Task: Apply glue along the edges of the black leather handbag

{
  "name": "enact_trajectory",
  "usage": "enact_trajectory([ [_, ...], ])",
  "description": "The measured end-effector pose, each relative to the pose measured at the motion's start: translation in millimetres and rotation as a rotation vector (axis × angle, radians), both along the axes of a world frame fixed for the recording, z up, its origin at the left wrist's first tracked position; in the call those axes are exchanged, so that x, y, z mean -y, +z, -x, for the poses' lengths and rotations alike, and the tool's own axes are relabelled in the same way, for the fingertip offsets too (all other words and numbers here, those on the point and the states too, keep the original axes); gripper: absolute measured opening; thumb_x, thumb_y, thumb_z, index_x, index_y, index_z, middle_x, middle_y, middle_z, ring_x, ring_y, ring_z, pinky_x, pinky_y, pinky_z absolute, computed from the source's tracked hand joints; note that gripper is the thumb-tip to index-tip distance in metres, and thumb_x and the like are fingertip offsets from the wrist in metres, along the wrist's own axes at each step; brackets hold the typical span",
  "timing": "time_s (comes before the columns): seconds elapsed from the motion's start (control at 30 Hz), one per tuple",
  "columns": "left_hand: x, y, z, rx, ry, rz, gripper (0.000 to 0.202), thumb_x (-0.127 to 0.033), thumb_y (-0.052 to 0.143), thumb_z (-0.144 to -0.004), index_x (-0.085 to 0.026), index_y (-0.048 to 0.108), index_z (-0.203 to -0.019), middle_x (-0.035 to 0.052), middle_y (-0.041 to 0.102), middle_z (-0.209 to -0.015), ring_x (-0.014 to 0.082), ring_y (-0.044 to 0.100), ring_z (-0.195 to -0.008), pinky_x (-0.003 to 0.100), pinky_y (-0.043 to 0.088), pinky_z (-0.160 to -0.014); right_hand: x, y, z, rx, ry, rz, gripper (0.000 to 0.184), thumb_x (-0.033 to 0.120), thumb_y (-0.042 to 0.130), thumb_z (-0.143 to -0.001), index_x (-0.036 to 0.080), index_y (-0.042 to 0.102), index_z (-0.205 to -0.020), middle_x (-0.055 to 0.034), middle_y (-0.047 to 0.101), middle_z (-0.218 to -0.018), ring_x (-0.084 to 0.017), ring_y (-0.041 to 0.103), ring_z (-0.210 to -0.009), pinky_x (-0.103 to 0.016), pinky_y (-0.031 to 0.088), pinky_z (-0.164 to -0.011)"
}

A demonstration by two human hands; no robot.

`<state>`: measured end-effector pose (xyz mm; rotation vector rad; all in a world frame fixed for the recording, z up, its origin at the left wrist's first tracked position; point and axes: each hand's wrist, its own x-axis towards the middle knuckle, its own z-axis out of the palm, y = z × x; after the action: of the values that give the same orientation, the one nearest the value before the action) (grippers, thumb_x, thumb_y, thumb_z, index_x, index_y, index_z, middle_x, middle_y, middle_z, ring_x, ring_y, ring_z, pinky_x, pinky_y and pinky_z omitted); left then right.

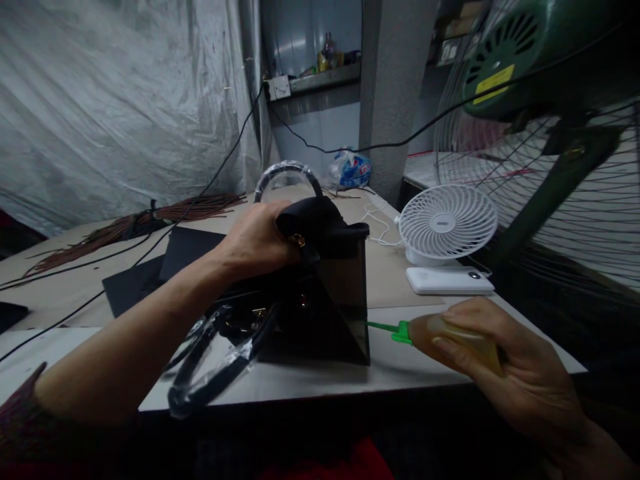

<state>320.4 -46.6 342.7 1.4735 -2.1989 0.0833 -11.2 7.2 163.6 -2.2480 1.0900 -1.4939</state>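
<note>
A black handbag [295,320] rests on the table, its handles [215,373] wrapped in clear plastic. My left hand [265,240] is closed around the upper part of the bag, with the fingertips hidden behind it. In my right hand [520,367] lies a squeeze bottle [455,340] of amber liquid with a green nozzle. The thin nozzle tip points left and meets the lower side edge of the bag; whether it touches I cannot tell. Gold-coloured metal fittings show on the bag's front.
Black flat panels [190,250] lie left of the bag, near a bundle of brown strips [150,220]. A small white fan [447,223] and a white power bank [447,281] stand at the right. A large green fan [520,60] looms above. Black cables cross the table.
</note>
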Motion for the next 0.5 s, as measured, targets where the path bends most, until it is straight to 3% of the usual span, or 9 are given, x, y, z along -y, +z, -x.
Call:
enact_trajectory([
  [0.13, -11.8, -18.7, 7.0, 0.036, -0.039, 0.057, 0.013, -0.017, 0.061, -0.064, -0.019, 0.060, -0.077, 0.0012, 0.062, -0.080, 0.0169, 0.057, -0.070, 0.032, 0.039, -0.063, 7.8, -6.3, -1.5, -0.037, 0.017, 0.018, 0.026, 0.031, 0.069, -0.092, 0.031, 0.060, -0.116, -0.0025, 0.063, -0.100, -0.018, 0.064, -0.089, -0.034, 0.056, -0.070],
  [0.27, -27.9, -35.8, 16.1, 0.051, -0.067, -0.016, 0.026, -0.016, 0.056, -0.067, -0.020, 0.066, -0.090, 0.0053, 0.067, -0.094, 0.0239, 0.063, -0.088, 0.038, 0.047, -0.076, 10.5, -13.1, -2.3, -0.076, 0.011, 0.023, 0.020, 0.032, 0.065, -0.094, 0.031, 0.060, -0.114, -0.0016, 0.063, -0.099, -0.016, 0.064, -0.087, -0.029, 0.057, -0.069],
  [0.37, -40.1, -39.7, 20.0, 0.077, -0.003, -0.094, 0.030, -0.018, 0.056, -0.069, -0.022, 0.067, -0.098, 0.0062, 0.069, -0.097, 0.0261, 0.066, -0.091, 0.041, 0.048, -0.078, 10.8, -19.1, -1.5, -0.086, 0.005, 0.012, 0.016, 0.032, 0.065, -0.095, 0.030, 0.060, -0.110, -0.0006, 0.063, -0.095, -0.014, 0.064, -0.083, -0.026, 0.055, -0.067],
  [0.5, -49.0, -38.8, 20.7, 0.070, 0.087, -0.227, 0.026, -0.019, 0.057, -0.070, -0.025, 0.067, -0.093, 0.0035, 0.072, -0.087, 0.0232, 0.067, -0.080, 0.038, 0.046, -0.071, 16.7, -26.5, -2.9, -0.095, 0.012, 0.005, 0.017, 0.029, 0.066, -0.094, 0.028, 0.061, -0.110, -0.0010, 0.063, -0.094, -0.014, 0.064, -0.084, -0.026, 0.056, -0.070],
])
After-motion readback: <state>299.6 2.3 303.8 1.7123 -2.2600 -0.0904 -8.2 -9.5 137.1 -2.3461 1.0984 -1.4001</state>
